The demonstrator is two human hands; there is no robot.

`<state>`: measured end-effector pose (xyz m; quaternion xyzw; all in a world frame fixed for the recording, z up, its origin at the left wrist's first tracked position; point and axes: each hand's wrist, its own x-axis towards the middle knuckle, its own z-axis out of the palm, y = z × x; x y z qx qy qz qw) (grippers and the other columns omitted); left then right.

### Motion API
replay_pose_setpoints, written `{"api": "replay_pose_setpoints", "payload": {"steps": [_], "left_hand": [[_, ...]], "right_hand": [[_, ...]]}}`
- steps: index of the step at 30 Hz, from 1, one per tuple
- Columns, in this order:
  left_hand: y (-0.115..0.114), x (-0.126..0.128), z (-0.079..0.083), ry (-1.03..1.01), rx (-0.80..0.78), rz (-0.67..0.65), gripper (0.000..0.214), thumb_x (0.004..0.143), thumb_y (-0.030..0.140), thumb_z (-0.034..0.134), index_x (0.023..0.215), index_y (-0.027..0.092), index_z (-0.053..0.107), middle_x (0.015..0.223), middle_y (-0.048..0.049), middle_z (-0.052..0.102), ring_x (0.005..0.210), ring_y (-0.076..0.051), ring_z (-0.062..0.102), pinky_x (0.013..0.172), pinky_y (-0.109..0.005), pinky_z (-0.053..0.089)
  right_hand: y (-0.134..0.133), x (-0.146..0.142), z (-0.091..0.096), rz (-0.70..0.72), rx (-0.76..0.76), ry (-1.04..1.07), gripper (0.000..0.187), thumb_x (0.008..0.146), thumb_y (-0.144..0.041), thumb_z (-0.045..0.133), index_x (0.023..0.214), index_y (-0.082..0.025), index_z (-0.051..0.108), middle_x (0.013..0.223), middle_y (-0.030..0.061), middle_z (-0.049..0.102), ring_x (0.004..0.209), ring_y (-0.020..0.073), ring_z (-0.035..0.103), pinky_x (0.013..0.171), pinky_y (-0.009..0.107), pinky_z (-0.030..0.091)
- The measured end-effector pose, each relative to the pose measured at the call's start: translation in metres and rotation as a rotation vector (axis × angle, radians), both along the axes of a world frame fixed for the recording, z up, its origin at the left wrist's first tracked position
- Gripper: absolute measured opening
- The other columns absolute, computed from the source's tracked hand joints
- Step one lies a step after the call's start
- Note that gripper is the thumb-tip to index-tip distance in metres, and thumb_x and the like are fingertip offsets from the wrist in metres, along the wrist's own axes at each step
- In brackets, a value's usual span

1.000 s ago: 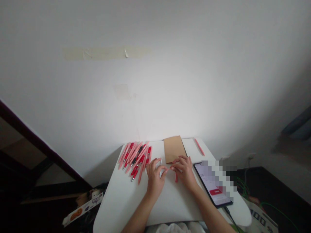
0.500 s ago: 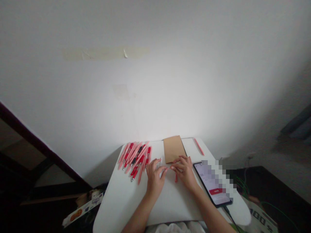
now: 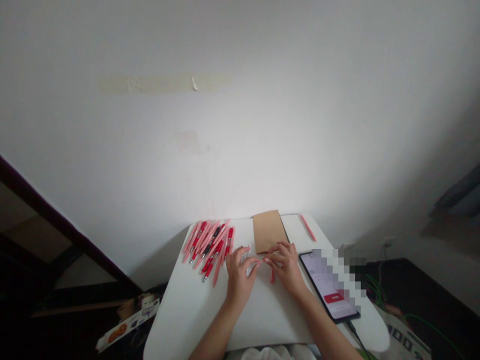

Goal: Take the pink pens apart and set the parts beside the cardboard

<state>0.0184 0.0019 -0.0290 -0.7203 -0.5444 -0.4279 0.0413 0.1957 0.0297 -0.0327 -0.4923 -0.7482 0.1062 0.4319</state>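
My left hand [image 3: 240, 272] and my right hand [image 3: 285, 265] meet over the middle of the white table [image 3: 262, 320]. Thumb and fingers of each are pinched around something small and thin between them, too small to make out. A short pinkish-red piece [image 3: 272, 276], like part of a pen, shows just below my right fingers; its upper end is hidden. Beyond my right fingertips lies a brown notebook [image 3: 269, 231]. Left of my left hand spreads a heap of pink, red and black pens [image 3: 210, 245]. A small clear item [image 3: 249, 250] shows by my left fingertips.
To the right of my right arm rests a phone [image 3: 328, 290] with a cable [image 3: 354, 330] at its lower end. One pink pen [image 3: 308, 228] lies alone at the far right. A pale wall [image 3: 240, 165] rises right behind the table.
Both hands keep nearly the same pinched pose, with only a slight shift at the fingertips. The pens, notebook and phone stay in place.
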Motion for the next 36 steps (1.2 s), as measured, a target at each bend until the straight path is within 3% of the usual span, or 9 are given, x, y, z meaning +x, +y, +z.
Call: {"api": "replay_pose_setpoints", "payload": {"steps": [17,26,32,36], "left_hand": [[-0.004,0.003,0.006,-0.023,0.023,-0.032,0.007,0.08,0.025,0.071,0.086,0.028,0.072,0.114,-0.005,0.062,0.113,-0.025,0.055,0.098,-0.047,0.046],[-0.003,0.001,0.003,-0.027,0.01,-0.023,0.004,0.081,0.026,0.07,0.084,0.027,0.072,0.114,-0.0057,0.062,0.114,-0.025,0.054,0.098,-0.047,0.046],[-0.002,0.0,0.003,-0.058,0.005,-0.004,0.004,0.082,0.026,0.068,0.083,0.027,0.072,0.113,-0.0061,0.061,0.113,-0.025,0.054,0.096,-0.048,0.046],[-0.002,-0.002,0.003,-0.093,0.007,0.02,0.006,0.082,0.024,0.067,0.083,0.027,0.072,0.111,-0.0052,0.061,0.111,-0.024,0.055,0.096,-0.047,0.047]], "right_hand": [[0.001,0.002,-0.001,0.005,0.024,0.014,0.015,0.088,-0.039,0.062,0.083,-0.035,0.076,0.096,0.0029,0.068,0.115,0.0272,0.047,0.106,0.053,0.028],[0.002,0.001,-0.004,0.088,0.002,0.016,0.017,0.089,-0.04,0.061,0.088,-0.034,0.077,0.102,0.0051,0.066,0.118,0.028,0.043,0.102,0.049,0.035],[0.003,0.006,-0.001,0.087,0.006,0.037,0.02,0.091,-0.036,0.057,0.1,-0.033,0.075,0.105,0.006,0.066,0.114,0.0271,0.045,0.101,0.05,0.038],[0.001,0.013,0.002,0.029,0.017,-0.02,0.018,0.088,-0.027,0.058,0.089,-0.031,0.076,0.112,0.0064,0.064,0.118,0.0286,0.044,0.105,0.056,0.034]]}}
